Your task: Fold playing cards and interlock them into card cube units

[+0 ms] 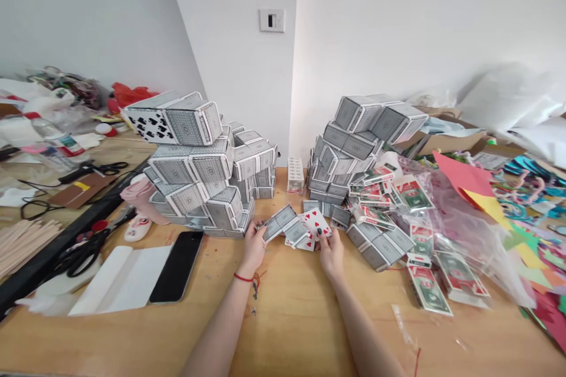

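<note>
Fingers (pixel 260 231) of the left hand (pixel 253 249) pinch the grey-backed end of a loose fan of playing cards (pixel 295 230). The right hand (pixel 331 254) is clamped on its face-up hearts end, low over the bench (pixel 292 312). The step looks like sorting one deck; squaring it would need even pressure. Stacked card boxes (pixel 198 171) stand on either side.
</note>
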